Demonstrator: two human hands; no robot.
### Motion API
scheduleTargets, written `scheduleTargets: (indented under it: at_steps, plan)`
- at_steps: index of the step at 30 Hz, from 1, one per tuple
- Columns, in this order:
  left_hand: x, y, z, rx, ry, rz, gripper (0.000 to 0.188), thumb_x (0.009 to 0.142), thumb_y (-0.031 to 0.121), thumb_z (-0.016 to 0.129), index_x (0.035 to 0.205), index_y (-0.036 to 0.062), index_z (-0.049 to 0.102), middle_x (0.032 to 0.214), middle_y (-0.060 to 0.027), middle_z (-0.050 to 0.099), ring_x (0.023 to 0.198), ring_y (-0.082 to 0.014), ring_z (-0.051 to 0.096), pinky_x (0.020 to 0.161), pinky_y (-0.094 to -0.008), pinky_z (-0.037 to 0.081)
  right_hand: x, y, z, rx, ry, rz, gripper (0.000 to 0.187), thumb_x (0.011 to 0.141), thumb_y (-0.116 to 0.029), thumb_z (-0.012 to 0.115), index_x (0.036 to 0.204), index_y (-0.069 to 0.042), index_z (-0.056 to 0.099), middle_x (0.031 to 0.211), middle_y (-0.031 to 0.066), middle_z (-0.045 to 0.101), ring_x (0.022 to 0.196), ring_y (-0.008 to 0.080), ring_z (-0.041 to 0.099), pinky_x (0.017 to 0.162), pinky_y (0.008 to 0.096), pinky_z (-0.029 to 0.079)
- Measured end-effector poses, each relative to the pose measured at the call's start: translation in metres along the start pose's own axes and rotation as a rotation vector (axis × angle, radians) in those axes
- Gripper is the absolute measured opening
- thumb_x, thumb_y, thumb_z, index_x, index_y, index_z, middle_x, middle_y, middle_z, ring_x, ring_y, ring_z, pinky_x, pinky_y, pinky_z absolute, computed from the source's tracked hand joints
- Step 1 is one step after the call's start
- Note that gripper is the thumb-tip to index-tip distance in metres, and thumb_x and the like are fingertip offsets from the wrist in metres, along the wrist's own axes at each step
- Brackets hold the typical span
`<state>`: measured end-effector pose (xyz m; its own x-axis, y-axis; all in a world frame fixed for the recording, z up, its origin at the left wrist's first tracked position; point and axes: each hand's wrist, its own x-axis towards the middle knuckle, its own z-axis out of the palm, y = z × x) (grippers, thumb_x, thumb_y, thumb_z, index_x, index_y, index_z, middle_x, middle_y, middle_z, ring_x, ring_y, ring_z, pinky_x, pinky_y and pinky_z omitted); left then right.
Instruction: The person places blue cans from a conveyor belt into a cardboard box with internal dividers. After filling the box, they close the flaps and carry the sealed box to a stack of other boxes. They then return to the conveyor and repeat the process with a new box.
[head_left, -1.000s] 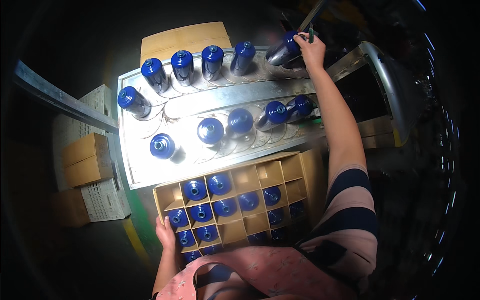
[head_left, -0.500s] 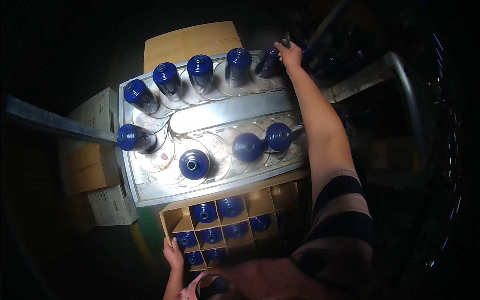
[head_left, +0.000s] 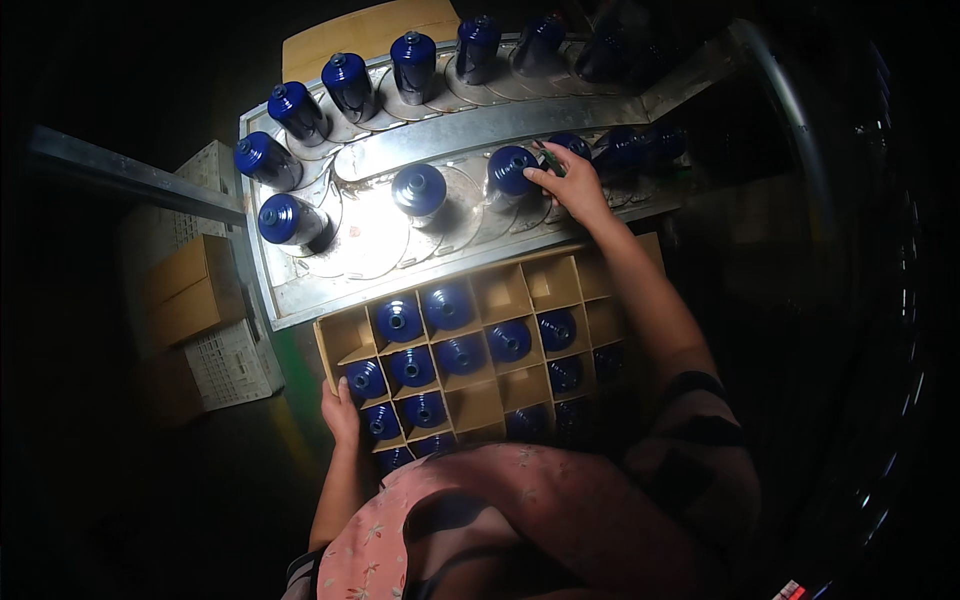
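Note:
My left hand (head_left: 340, 412) grips the left rim of a divided cardboard box (head_left: 331, 358), its thumb along the edge. Blue bottles with narrow necks stand in many of its cells, one being a bottle (head_left: 399, 321) in the far row. My right hand (head_left: 574, 188) is closed around a slim dark green stick-like tool (head_left: 551, 160), its exact kind unclear. The fingertips are at the side of a blue bottle (head_left: 511, 171) on the metal conveyor (head_left: 450, 143); whether they touch it I cannot tell. To its left stands another blue bottle (head_left: 419, 190).
More blue bottles, such as one (head_left: 349, 85) in the far row, line the looped conveyor. A metal post (head_left: 140, 175) reaches in from the left, above stacked cartons (head_left: 185, 290) and a pale crate (head_left: 235, 360). A curved metal rail (head_left: 790, 110) rises at the right.
My right hand has come back from the far row to the near row, still holding the tool. Near-row bottles have shifted left along the conveyor. The view has tilted downward; my left hand stays on the box.

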<state>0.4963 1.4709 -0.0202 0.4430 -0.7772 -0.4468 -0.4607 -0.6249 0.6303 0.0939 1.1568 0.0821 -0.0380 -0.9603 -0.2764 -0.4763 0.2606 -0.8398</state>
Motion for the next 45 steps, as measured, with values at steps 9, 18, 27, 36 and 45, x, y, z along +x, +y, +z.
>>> scheduleTargets:
  at_steps: [9, 18, 27, 36, 45]
  plan:
    - [-0.036, -0.010, 0.014, 0.031, 0.038, 0.022, 0.027, 0.096, 0.025, 0.055, 0.102, -0.0012, 0.058, 0.087, -0.0248, 0.063, 0.079, -0.0427, 0.059, 0.072, -0.0454, 0.046, 0.017, 0.035, 0.004, -0.390, 0.290, -0.007, 0.038, 0.070, -0.036, 0.079, 0.098, -0.012, 0.069, 0.075, 0.0102, 0.066, 0.069, 0.0246, 0.065, 0.064, 0.0354, 0.049]
    - [-0.021, -0.021, -0.017, 0.020, 0.010, 0.018, 0.026, 0.096, 0.024, 0.054, 0.103, -0.0002, 0.059, 0.087, -0.0241, 0.065, 0.080, -0.0423, 0.061, 0.073, -0.0463, 0.047, -0.088, -0.001, 0.046, -0.052, -0.151, -0.119, 0.029, 0.085, -0.016, 0.071, 0.113, -0.010, 0.068, 0.062, -0.0089, 0.043, 0.055, 0.0016, 0.040, 0.049, 0.0199, 0.033]
    - [-0.033, -0.026, -0.020, 0.018, 0.018, -0.008, 0.027, 0.096, 0.025, 0.055, 0.109, 0.0019, 0.059, 0.093, -0.0251, 0.066, 0.087, -0.0441, 0.062, 0.077, -0.0480, 0.048, -0.192, 0.038, 0.163, -0.590, -0.373, -0.145, 0.040, 0.079, -0.033, 0.071, 0.115, -0.018, 0.062, 0.092, 0.0142, 0.070, 0.084, 0.0352, 0.067, 0.079, 0.0424, 0.053]
    - [-0.038, -0.041, -0.033, -0.031, 0.007, 0.013, 0.029, 0.095, 0.025, 0.054, 0.112, 0.0019, 0.058, 0.095, -0.0260, 0.066, 0.091, -0.0453, 0.062, 0.079, -0.0483, 0.048, -0.205, -0.039, 0.103, 0.156, -0.130, -0.207, 0.022, 0.080, -0.009, 0.072, 0.101, -0.005, 0.068, 0.076, -0.0018, 0.064, 0.071, 0.0064, 0.060, 0.062, 0.0240, 0.049]
    - [-0.030, -0.030, -0.027, 0.012, 0.031, 0.001, 0.027, 0.095, 0.025, 0.054, 0.110, 0.0030, 0.058, 0.094, -0.0255, 0.066, 0.089, -0.0449, 0.062, 0.078, -0.0478, 0.047, -0.096, -0.072, 0.050, 0.167, 0.100, -0.317, 0.016, 0.081, -0.009, 0.072, 0.096, -0.005, 0.069, 0.063, -0.0064, 0.053, 0.052, 0.0015, 0.046, 0.048, 0.0187, 0.035]
